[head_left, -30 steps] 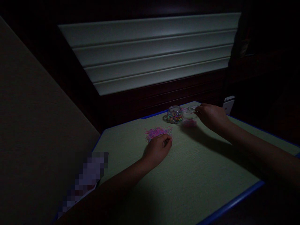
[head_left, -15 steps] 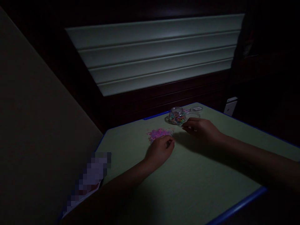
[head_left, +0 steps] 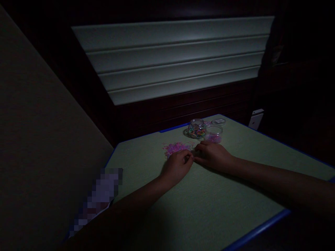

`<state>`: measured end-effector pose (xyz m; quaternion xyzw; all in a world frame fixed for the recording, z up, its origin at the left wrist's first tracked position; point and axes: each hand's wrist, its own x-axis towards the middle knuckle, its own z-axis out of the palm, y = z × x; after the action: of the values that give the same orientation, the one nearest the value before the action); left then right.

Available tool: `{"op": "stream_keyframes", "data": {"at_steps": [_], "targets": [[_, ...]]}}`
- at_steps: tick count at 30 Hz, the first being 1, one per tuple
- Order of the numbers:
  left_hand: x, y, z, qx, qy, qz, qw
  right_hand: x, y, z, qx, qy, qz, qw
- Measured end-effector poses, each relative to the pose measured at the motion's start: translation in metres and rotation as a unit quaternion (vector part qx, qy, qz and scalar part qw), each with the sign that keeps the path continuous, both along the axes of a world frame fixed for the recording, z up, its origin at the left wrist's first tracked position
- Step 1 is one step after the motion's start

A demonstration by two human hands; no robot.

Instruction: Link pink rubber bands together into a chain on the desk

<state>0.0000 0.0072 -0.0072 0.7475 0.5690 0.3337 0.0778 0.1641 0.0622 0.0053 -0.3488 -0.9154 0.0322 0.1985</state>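
My left hand (head_left: 178, 165) is pinched closed just in front of a loose heap of small pink and purple bands (head_left: 178, 148) on the table. My right hand (head_left: 213, 155) meets it fingertip to fingertip, its fingers also drawn together. Whatever lies between the fingertips is too small and dark to make out. Behind the right hand stands a clear round tub (head_left: 214, 130) with pink pieces at its bottom. To that tub's left is a clear jar (head_left: 196, 129) holding multicoloured rubber bands.
The pale green table (head_left: 209, 202) has a blue edge (head_left: 261, 228). A clear lid (head_left: 218, 121) with a white label lies at the far corner. A white box (head_left: 256, 119) stands beyond the right edge. A pixelated object (head_left: 107, 188) sits at the left edge.
My right hand has moved left and toward me, from in front of the clear tub to my left hand's fingertips. The tub's pink contents now show. My left hand has barely moved.
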Motion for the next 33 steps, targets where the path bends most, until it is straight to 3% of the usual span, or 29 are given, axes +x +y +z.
{"op": "stream_keyframes", "data": {"at_steps": [24, 33], "targets": [[0.0, 0.0, 0.001, -0.011, -0.007, 0.0, 1.0, -0.003, 0.012, -0.008, -0.01, 0.003, 0.019, 1.0], [0.0, 0.0, -0.002, -0.012, -0.006, 0.001, 1.0, -0.004, 0.011, -0.007, 0.031, -0.046, 0.004, 0.998]]}}
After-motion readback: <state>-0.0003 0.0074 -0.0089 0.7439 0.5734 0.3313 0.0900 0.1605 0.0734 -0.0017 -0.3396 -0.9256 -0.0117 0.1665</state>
